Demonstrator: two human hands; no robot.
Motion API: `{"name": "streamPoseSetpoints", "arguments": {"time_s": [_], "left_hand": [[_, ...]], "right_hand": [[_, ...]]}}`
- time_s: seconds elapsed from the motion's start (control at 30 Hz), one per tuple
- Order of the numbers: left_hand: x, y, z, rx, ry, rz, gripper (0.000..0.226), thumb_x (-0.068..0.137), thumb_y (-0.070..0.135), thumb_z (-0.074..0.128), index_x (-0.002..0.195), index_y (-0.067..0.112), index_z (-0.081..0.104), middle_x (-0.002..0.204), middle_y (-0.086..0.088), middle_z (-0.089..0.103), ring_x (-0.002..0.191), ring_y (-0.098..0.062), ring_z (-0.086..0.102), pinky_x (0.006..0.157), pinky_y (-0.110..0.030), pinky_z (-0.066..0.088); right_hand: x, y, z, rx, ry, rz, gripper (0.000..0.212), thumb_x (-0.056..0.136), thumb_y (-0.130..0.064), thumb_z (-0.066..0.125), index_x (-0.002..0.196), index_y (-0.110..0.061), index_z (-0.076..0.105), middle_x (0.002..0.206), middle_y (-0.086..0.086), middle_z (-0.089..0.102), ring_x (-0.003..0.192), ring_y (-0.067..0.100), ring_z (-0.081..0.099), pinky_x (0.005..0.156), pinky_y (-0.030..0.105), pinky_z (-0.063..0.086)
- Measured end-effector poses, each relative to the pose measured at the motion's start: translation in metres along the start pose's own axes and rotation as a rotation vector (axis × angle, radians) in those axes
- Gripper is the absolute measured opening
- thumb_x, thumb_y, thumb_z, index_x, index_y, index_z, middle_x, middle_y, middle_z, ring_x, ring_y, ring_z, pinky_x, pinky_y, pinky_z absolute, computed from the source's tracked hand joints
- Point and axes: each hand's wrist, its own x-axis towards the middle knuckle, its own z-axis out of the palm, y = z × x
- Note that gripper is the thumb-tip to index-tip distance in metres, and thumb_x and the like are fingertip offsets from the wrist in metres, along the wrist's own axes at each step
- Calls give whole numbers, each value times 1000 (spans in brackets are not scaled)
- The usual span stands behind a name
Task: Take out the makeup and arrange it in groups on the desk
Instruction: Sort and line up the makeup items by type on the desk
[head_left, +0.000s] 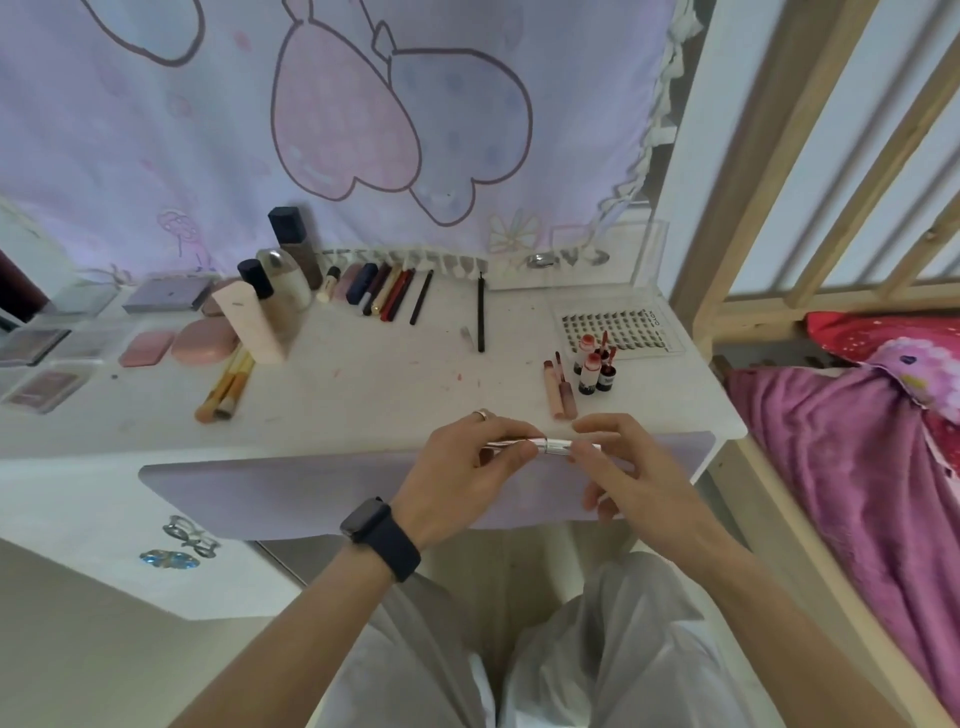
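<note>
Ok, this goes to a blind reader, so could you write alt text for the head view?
The left hand and right hand pinch the two ends of a slim silver tube level above the front edge of a white desk. On it lie makeup groups: a row of pencils and sticks, yellow-handled brushes, pink compacts and small red bottles.

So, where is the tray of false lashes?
In the head view, the lash tray lies far right on the desk, just behind the red bottles, near the bed frame.

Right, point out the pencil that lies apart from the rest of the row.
The long black pencil lying alone, right of the row, nearly straight front to back. The rest lie bunched and slanted.
</note>
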Motion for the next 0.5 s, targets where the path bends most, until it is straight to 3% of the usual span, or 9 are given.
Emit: {"name": "streamPoseSetpoints", "arguments": {"time_s": [0.07,0.13,0.2,0.3,0.33,0.37,0.5], "left_hand": [[0,3,1,-8,2,9,15,95,29,66,106,31,75,81,16,60,74,-5,54,68,-11,37],[0,7,2,-15,10,28,15,94,28,68,106,31,76,80,18,59,74,-3,54,68,-11,37],[2,9,2,-19,7,30,15,94,27,68,106,31,76,80,16,60,74,-2,53,68,-10,37],[2,8,3,-21,25,27,15,93,25,69,106,27,77,80,15,61,76,-1,54,68,-10,37],[1,7,4,-32,34,22,15,93,25,69,106,26,77,80,15,62,76,-1,55,69,-10,37],[1,6,4,-46,40,17,15,93,24,69,106,26,77,80,16,61,76,-1,55,69,-10,37],[1,4,6,-67,43,15,16,93,25,69,107,28,77,80,20,62,76,-1,56,68,-10,38]], "right_hand": [[2,-5,-1,-35,9,61,47,82,-75,54,94,-31,68,80,-4,75,54,11,63,54,18,50],[3,-6,-3,-59,19,85,53,83,-76,50,74,-29,71,63,0,70,48,9,56,50,15,45],[2,-6,-5,-29,14,60,40,91,-65,55,74,-32,70,62,-1,67,49,9,54,50,16,44],[1,-2,-7,34,1,-23,10,98,-34,66,88,-36,68,79,-4,71,56,13,61,55,20,49],[1,-3,-7,51,5,-31,6,96,-31,68,93,-37,68,86,-4,72,59,15,64,57,22,51],[0,-5,-7,69,9,-20,4,95,-37,70,97,-37,68,92,-5,74,62,17,67,58,23,53],[0,-11,-6,82,37,68,44,81,-71,59,94,-30,69,85,-2,77,55,12,63,54,19,51]]}}
